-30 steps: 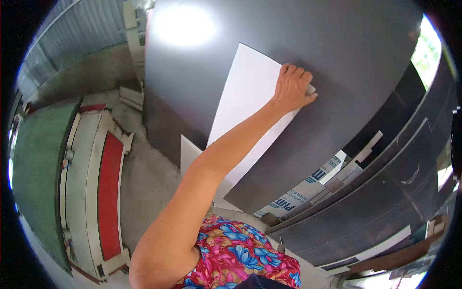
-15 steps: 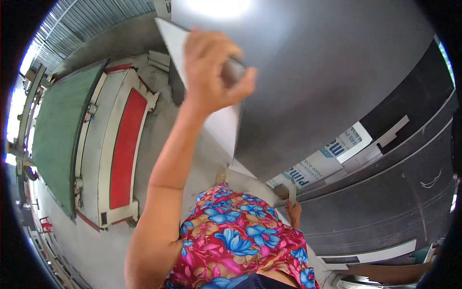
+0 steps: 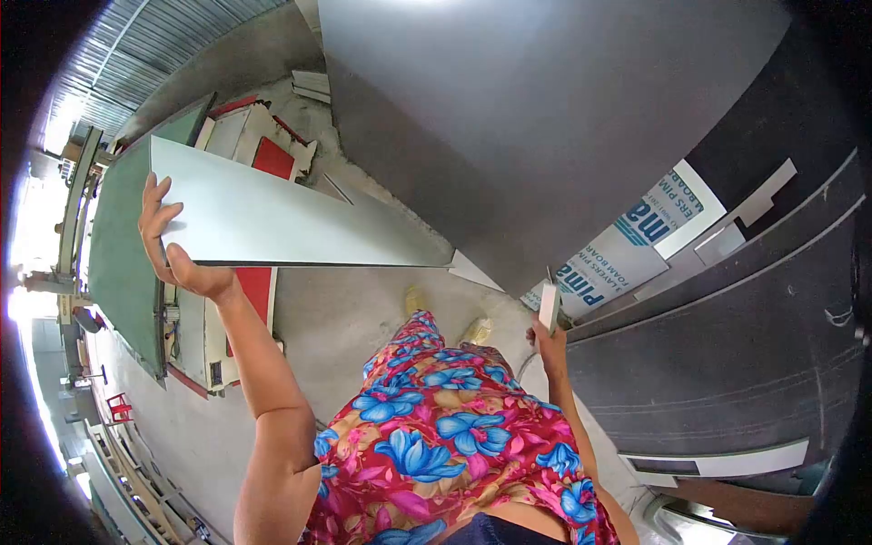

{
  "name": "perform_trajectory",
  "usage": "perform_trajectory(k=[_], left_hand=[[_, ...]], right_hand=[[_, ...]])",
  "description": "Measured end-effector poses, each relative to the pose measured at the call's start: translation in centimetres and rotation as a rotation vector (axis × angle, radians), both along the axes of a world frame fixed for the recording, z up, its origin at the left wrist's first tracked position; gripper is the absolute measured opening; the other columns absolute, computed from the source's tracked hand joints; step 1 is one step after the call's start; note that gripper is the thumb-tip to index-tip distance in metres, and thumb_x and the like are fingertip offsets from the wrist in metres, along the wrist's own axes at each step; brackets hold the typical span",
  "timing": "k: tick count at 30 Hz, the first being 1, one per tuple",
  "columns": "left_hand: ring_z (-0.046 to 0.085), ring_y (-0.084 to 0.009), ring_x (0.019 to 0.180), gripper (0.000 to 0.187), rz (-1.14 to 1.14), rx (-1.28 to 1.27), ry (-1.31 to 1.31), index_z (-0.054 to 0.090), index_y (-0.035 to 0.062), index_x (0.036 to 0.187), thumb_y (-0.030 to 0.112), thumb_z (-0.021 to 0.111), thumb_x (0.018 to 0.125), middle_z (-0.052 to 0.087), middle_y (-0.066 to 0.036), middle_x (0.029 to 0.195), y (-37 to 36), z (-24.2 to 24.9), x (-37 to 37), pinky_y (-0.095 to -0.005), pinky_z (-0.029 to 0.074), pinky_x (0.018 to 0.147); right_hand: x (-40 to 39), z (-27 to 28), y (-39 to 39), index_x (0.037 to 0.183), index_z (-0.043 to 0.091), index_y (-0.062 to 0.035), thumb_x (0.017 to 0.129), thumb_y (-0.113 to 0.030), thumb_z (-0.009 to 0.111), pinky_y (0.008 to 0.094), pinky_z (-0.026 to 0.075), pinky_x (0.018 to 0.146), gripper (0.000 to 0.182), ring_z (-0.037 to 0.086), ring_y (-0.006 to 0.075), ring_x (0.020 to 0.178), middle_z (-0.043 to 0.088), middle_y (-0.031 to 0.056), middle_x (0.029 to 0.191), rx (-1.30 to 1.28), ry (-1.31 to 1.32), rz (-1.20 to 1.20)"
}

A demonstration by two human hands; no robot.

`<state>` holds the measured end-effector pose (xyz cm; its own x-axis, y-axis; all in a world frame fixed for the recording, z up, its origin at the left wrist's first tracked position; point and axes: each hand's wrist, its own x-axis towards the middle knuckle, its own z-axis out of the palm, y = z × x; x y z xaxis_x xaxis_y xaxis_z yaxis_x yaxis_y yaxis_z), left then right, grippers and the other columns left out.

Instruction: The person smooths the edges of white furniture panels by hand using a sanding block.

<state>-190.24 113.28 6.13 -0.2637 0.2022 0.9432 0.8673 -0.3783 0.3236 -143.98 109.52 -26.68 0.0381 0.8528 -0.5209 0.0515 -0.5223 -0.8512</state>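
A long white panel [image 3: 263, 213] with a thin dark edge slants across the middle left. My left hand [image 3: 186, 250] grips its outer end, fingers spread along the end edge and thumb at the lower corner. The panel's inner end comes close to a large dark grey sheet [image 3: 545, 118]. Low beside that sheet, my right hand [image 3: 549, 341] is closed around a small white block-shaped piece [image 3: 549, 306], held upright. A thin dark tip shows above this piece; I cannot make out its exact kind.
Printed foam board sheets [image 3: 627, 241] lean at the right, beside dark sheets [image 3: 708, 381]. A machine with a green top [image 3: 136, 245] and red side panel [image 3: 259, 295] stands at the left. Concrete floor [image 3: 354, 318] lies around my feet. A red chair [image 3: 119, 408] is farther left.
My left hand has swung left and down with the white panel, away from the dark grey sheet. My right hand has risen slightly, showing more of the white piece.
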Motion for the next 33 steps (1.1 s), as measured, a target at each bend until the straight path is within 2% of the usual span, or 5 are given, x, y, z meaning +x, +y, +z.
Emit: perform_trajectory(k=[15, 19, 24, 29, 33], left_hand=[[0.047, -0.0336, 0.116, 0.035, -0.109, -0.064, 0.221, 0.058, 0.0009, 0.098, 0.026, 0.038, 0.084, 0.058, -0.017, 0.113, 8.7, 1.1, 4.2, -0.048, 0.031, 0.102], [0.045, -0.035, 0.121, 0.054, -0.298, -0.187, 0.28, 0.059, 0.0051, 0.109, 0.052, 0.041, 0.09, 0.057, -0.014, 0.119, 9.7, 1.6, 3.5, -0.0489, 0.027, 0.103], [0.037, -0.0366, 0.128, 0.07, -0.408, 0.172, 0.223, 0.028, -0.0072, 0.136, 0.046, 0.043, 0.093, 0.037, -0.023, 0.139, 12.1, -0.3, -4.6, -0.0491, 0.026, 0.109], [0.028, -0.034, 0.134, 0.077, -0.184, -0.326, -0.516, 0.02, 0.0035, 0.144, 0.056, 0.04, 0.091, 0.023, -0.02, 0.147, 13.9, -3.1, -7.7, -0.0486, 0.026, 0.109], [0.032, -0.033, 0.13, 0.072, -0.08, -0.604, -0.393, 0.027, 0.0012, 0.139, 0.056, 0.032, 0.093, 0.025, -0.02, 0.143, 17.8, -7.6, -12.1, -0.0486, 0.029, 0.105]], right_hand=[[-22.0, 20.0, 9.1, 0.106, 0.061, -0.0027, 0.077, -0.012, 0.072, 0.0233, 0.045, 0.071, 0.032, 0.056, 0.0082, 0.083, 0.061, 0.0012, 0.09, 0.549, 0.471, 0.28], [-26.3, 20.9, 10.0, 0.108, 0.063, -0.0032, 0.077, -0.009, 0.073, 0.0254, 0.046, 0.081, 0.033, 0.055, 0.008, 0.093, 0.064, 0.0038, 0.102, 0.663, 0.475, 0.108], [-31.4, 21.1, 8.9, 0.107, 0.064, -0.0036, 0.08, -0.012, 0.072, 0.0199, 0.043, 0.068, 0.03, 0.05, 0.0025, 0.079, 0.06, -0.0041, 0.088, 0.627, 0.432, -0.019], [-28.0, 20.4, 7.7, 0.1, 0.065, -0.0039, 0.081, -0.016, 0.072, 0.0195, 0.04, 0.06, 0.023, 0.047, 0.0016, 0.07, 0.057, -0.0054, 0.076, 0.636, 0.335, -0.148], [-28.1, 20.6, 6.7, 0.093, 0.064, -0.0021, 0.08, -0.019, 0.073, 0.0218, 0.041, 0.058, 0.023, 0.048, 0.0028, 0.068, 0.056, -0.0042, 0.072, 0.663, 0.289, -0.206]])
